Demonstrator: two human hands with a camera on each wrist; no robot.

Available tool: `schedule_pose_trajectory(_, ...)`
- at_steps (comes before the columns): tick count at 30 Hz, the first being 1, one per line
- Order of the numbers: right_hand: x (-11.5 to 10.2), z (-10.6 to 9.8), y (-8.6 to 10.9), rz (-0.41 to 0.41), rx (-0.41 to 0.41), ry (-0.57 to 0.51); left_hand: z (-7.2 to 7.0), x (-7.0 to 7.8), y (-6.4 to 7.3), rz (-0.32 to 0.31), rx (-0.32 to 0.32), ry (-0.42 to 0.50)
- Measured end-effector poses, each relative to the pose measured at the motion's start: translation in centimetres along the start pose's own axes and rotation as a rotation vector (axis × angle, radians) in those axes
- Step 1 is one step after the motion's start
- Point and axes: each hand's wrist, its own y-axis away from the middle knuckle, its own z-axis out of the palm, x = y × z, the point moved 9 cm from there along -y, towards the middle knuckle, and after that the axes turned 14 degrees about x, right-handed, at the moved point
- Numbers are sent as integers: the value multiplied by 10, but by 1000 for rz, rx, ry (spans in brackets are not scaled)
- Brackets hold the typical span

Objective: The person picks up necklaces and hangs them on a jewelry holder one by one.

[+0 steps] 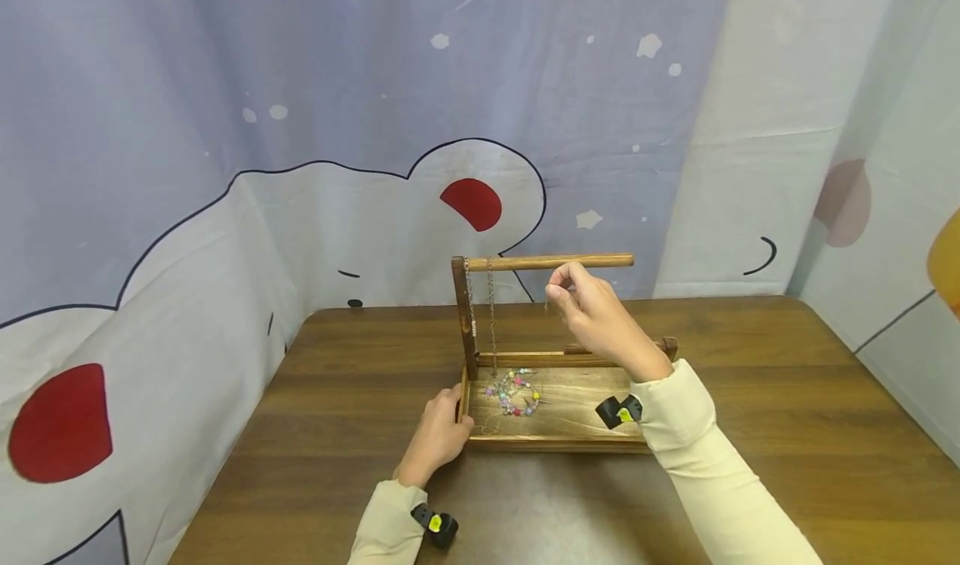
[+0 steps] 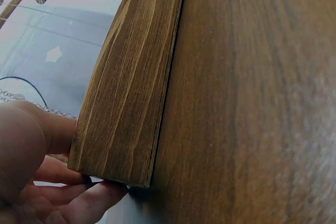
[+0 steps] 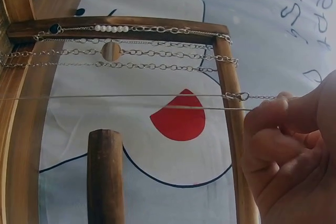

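A wooden jewelry stand (image 1: 555,444) has a tray base, a left post and a long upper bar (image 1: 525,262). My left hand (image 1: 437,432) grips the tray's front left corner, thumb on one side and fingers below, as the left wrist view shows. Close by the upper bar, my right hand (image 1: 600,311) pinches the clasp end of a thin silver necklace (image 3: 131,96), whose fine strands cross the bar in the right wrist view. Two chain necklaces hang near the post: one with pearls (image 3: 111,29), one with a round pendant (image 3: 111,52).
Colorful beaded bracelets (image 1: 517,394) lie in the tray's left part. A shorter, lower wooden bar (image 3: 105,177) sits at the stand's right side. Under the stand is a brown wooden table (image 1: 360,357), with a printed curtain (image 1: 337,90) behind it.
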Motion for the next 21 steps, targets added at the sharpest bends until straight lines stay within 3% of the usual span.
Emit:
schedule_pose_trajectory(5, 1, 1, -6, -1, -2, -11, 0, 0, 0, -1, 5, -6)
schedule_pose_trajectory(21, 19, -16, -9, 18, 105, 85, 0, 0, 0, 16, 2, -4)
